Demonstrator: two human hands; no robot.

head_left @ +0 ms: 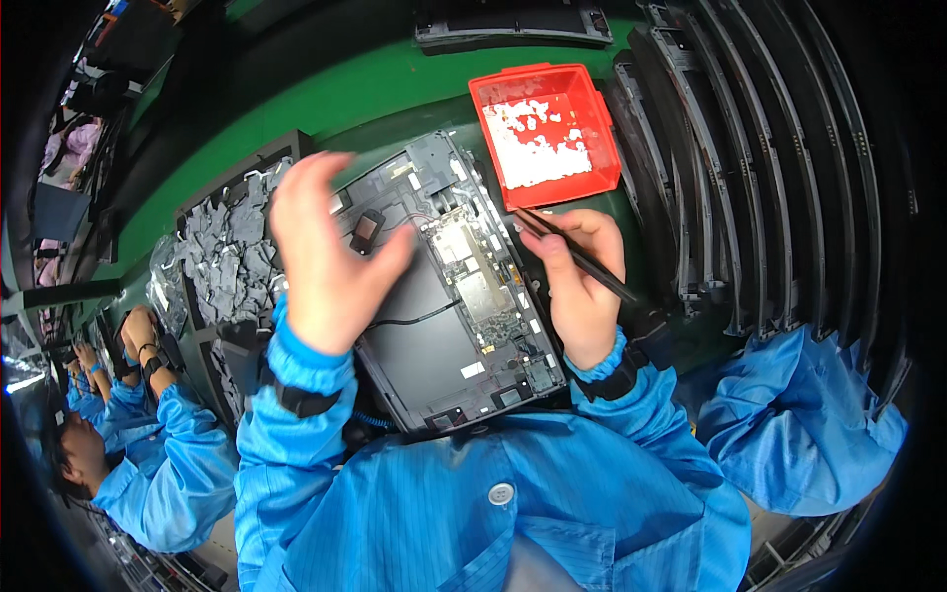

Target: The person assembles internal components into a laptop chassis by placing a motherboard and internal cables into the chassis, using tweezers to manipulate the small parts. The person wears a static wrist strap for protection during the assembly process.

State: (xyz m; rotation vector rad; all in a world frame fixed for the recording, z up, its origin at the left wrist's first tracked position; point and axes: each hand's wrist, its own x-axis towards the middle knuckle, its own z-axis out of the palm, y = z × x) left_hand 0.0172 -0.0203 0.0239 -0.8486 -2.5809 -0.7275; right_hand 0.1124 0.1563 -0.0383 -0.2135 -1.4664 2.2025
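Note:
An open dark device housing (409, 370) lies in front of me, tilted, with a circuit board (483, 296) along its right half. My left hand (330, 266) hovers over the housing's left side, thumb and fingers spread, slightly blurred, holding nothing. Near its thumb is a small black part with a brownish face (366, 232). At the housing's right edge, my right hand (582, 296) grips black tweezers (614, 284). Their tips point up and left, close to the near edge of a red bin (607, 163). Whether the tips hold anything is too small to tell.
Small white pieces (538, 158) lie in the red bin. A tray of crumpled-looking grey parts (232, 247) stands at left. Dark panels (750, 168) stand in a row at right; another panel (513, 35) lies at the back. People in blue sleeves (182, 464) work at left; blue cloth (799, 424) shows at right.

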